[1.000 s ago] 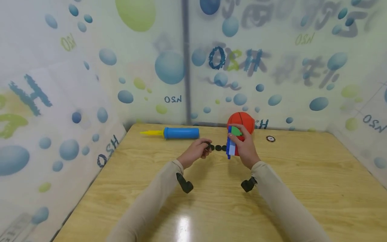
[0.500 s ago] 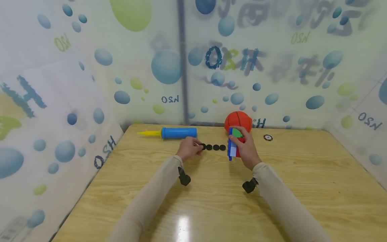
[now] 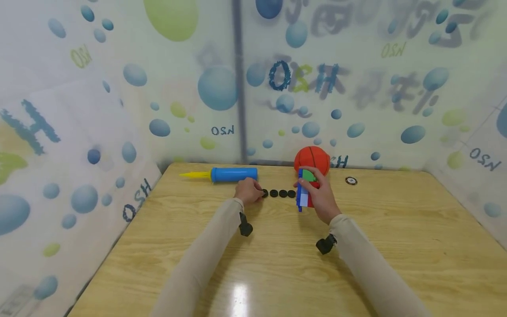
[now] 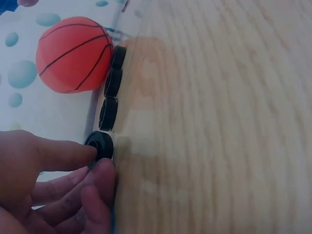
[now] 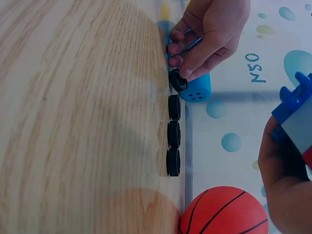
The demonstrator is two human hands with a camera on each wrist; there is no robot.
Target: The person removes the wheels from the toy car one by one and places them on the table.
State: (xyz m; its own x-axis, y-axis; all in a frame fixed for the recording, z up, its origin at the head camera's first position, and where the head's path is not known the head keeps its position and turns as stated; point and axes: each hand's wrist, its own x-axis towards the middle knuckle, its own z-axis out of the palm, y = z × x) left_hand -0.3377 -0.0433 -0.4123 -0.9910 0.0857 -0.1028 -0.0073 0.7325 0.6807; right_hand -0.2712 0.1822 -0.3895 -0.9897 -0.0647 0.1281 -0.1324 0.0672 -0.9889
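My left hand [image 3: 248, 191] pinches a small black wheel-like disc [image 4: 101, 145] at the left end of a row. In the left wrist view one finger lies on its hollow face and another at its edge. Three more black discs [image 3: 274, 193] continue the row to the right on the table. My right hand [image 3: 322, 196] holds a blocky plastic toy [image 3: 304, 197] in blue, green, white and red, thumb on its near face, just past the row's right end. The right wrist view shows only part of this toy, with blue prongs [image 5: 296, 92] sticking out.
Behind the right hand sits a red basketball [image 3: 311, 160] near the wall. A blue hand pump [image 3: 235, 175] with a yellow nozzle lies behind the left hand. Farther right is a poker chip [image 3: 351, 180] on the wooden table [image 3: 285, 264]. Patterned walls enclose the back and sides.
My left hand has carried the black disc leftward to the row's left end and lowered there. The right hand has stayed about where it was, holding the toy.
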